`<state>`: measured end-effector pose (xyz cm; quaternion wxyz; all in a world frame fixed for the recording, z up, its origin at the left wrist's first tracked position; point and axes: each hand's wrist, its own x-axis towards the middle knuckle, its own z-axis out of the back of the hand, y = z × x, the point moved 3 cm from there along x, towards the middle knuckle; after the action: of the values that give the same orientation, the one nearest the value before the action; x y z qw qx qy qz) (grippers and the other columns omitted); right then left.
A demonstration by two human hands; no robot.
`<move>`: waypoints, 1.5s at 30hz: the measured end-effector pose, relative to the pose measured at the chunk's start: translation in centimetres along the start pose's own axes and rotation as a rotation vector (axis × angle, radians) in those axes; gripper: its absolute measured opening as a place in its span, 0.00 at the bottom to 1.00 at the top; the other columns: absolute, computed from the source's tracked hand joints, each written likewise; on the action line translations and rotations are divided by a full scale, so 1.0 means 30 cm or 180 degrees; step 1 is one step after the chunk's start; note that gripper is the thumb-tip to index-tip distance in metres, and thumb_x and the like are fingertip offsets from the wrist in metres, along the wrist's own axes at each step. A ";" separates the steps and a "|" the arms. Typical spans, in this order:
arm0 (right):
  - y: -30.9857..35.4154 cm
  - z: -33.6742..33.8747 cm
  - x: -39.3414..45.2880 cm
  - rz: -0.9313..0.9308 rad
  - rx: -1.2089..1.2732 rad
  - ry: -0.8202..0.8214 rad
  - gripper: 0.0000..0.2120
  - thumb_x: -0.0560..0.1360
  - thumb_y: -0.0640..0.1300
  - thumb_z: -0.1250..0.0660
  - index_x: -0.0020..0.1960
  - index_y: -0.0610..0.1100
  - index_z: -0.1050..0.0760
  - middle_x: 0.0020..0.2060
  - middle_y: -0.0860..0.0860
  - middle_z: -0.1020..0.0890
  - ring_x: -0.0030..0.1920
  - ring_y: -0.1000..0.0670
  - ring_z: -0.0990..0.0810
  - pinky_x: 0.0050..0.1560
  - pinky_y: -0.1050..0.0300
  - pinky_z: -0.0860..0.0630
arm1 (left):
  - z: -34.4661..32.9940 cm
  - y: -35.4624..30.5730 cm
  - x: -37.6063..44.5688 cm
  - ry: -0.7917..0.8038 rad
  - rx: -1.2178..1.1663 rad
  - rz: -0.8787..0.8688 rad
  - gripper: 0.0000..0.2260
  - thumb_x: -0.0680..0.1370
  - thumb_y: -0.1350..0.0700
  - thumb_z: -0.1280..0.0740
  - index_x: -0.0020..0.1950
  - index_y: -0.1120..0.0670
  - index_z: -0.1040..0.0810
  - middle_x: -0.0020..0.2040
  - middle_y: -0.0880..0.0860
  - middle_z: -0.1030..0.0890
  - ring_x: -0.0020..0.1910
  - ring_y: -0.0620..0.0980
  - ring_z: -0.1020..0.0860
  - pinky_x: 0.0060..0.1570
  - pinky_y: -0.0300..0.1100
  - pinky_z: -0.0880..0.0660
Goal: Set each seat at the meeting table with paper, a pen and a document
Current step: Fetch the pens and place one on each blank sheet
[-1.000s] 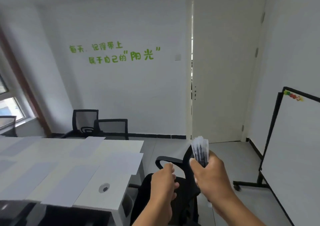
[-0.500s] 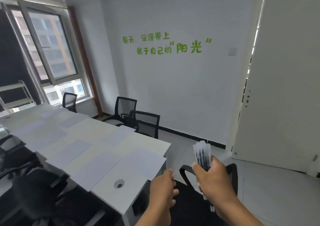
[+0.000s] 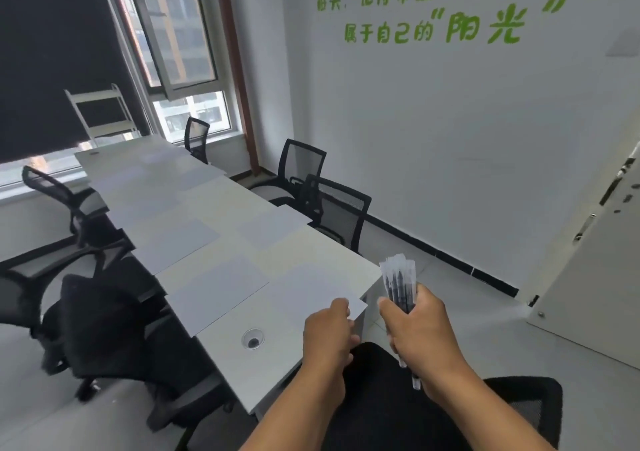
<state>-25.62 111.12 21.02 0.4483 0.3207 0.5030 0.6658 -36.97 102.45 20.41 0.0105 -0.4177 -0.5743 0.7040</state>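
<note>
Paper sheets [image 3: 214, 286] already laid along both sides of the desk [image 3: 277, 357]; no pens or documents visible on it. Right hand [image 3: 420, 329] fingers clenched round bundle of wrapped pens [image 3: 398, 282], held just off the desk's near corner. Left hand [image 3: 329, 334] loosely curled, apparently empty. Pens and documents judged still to do.

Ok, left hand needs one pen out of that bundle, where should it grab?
Pinch one wrapped tip at the top of the pen bundle, coming from above-left. The right hand grips the middle, so only the fanned upper ends stand free; the left hand is beside them.
</note>
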 end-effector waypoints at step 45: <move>-0.480 -0.483 0.680 -0.0860 0.0300 0.2374 0.04 0.84 0.45 0.29 0.57 0.48 0.17 0.41 0.46 0.11 0.36 0.44 0.13 0.47 0.40 0.11 | -0.078 0.079 0.763 -0.1225 -0.0628 -0.0489 0.11 0.82 0.61 0.27 0.43 0.67 0.15 0.36 0.47 0.16 0.32 0.43 0.21 0.30 0.29 0.25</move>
<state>-42.38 125.66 2.58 0.3032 0.0080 0.6989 0.6478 -49.36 114.84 5.31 -0.0865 -0.2298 -0.6619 0.7083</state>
